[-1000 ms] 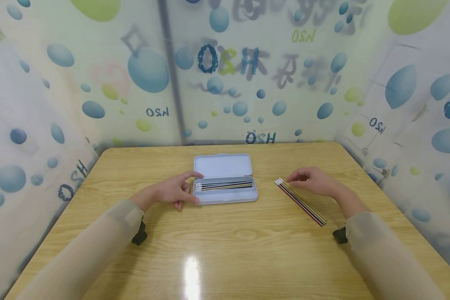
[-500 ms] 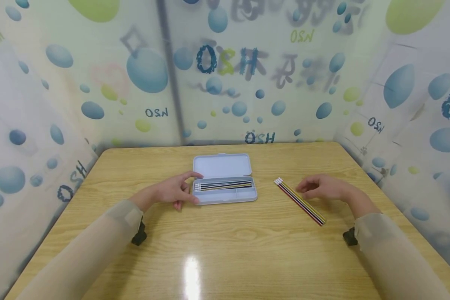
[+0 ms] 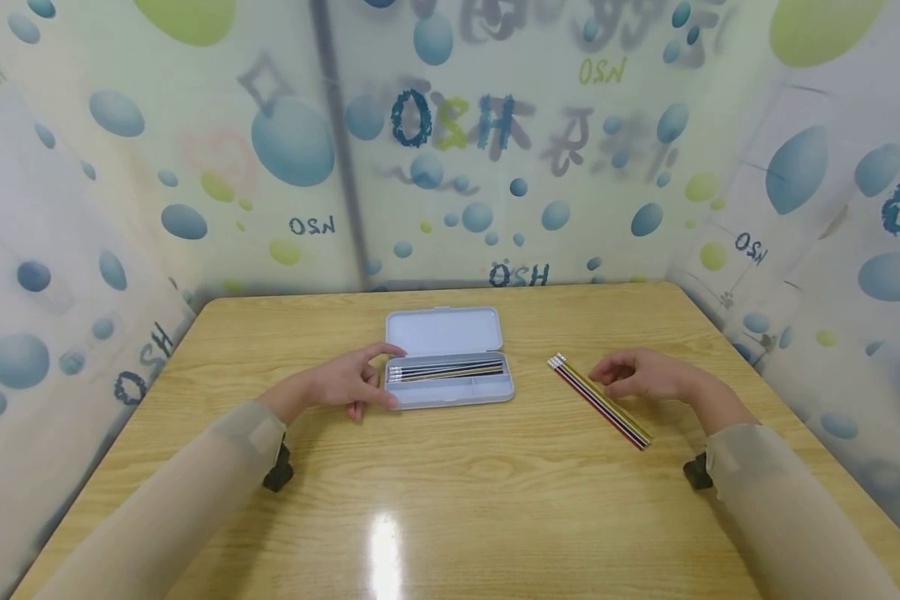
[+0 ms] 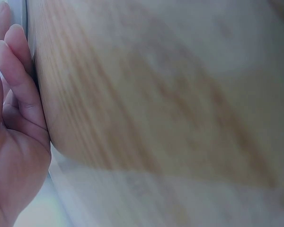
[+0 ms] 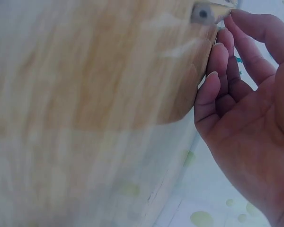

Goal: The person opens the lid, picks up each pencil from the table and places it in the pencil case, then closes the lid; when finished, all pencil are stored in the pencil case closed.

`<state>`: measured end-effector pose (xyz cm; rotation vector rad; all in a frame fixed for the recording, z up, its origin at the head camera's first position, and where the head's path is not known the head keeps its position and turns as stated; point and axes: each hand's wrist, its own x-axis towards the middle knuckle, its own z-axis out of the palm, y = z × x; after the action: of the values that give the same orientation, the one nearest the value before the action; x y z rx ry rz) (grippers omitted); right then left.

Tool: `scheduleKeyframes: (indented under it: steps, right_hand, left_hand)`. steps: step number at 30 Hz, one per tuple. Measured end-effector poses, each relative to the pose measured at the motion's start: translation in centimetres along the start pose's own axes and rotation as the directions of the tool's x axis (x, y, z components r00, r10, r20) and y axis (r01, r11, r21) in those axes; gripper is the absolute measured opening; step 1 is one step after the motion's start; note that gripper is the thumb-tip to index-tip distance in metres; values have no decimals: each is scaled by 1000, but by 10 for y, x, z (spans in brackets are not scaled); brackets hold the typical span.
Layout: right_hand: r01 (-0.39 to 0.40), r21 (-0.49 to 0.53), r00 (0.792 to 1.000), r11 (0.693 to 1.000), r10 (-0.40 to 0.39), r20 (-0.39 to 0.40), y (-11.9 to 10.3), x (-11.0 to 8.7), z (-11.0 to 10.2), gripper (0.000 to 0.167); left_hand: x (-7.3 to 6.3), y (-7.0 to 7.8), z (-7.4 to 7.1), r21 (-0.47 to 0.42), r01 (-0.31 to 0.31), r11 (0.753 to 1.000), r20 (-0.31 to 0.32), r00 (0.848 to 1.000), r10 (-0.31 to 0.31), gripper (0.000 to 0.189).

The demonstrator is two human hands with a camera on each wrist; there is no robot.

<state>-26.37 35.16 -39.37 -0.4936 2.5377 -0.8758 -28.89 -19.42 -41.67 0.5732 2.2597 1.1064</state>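
Note:
An open pencil case (image 3: 450,392), pale lilac, lies near the middle of the table, with several striped pencils (image 3: 450,371) in its long rear compartment. My left hand (image 3: 348,383) holds the case's left end, index finger at the rear corner and thumb at the front one. Right of the case, several more pencils (image 3: 594,400) lie slanted side by side, red, dark and yellow, white ends pointing away. My right hand (image 3: 648,375) pinches the yellow pencil (image 3: 624,415) on their right side between thumb and index finger; in the right wrist view that pencil's end (image 5: 202,14) shows beside the fingertips.
The wood-grain table (image 3: 480,492) reaches back to a printed curtain (image 3: 450,192) with blue and green drops, which also hangs on both sides. The case's raised lid (image 3: 444,331) lies folded back behind its base.
My right hand has moved right and toward me along the pencils, from near their white ends to about their middle, and its fingers have closed on the yellow one. My left hand stays put.

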Motion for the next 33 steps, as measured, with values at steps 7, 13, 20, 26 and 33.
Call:
scheduleKeyframes:
  steps: [7,13,20,26,33]
  right_hand:
    - [-16,-35,998,999,14,-54,1,0,0,34]
    - [-27,-62,996,998,21,-92,3,2,1,31]
    - [-18,-70,996,997,11,-93,4,5,1,32]
    - [-19,-70,995,997,12,-100,3,4,0,31]
    - [-14,-88,991,996,2,-137,1,2,0,29]
  left_hand:
    - [0,0,1,0,-5,1000,2,1000,5,93]
    - [1,0,0,-6,2,1000,3,1000,-2,93]
    - [1,-1,0,1,8,1000,-2,1000,-8,93]
    - [0,-1,0,-3,6,1000,-2,1000,-6,92]
    - [0,0,0,-18,4,1000,1,1000,-4,92]
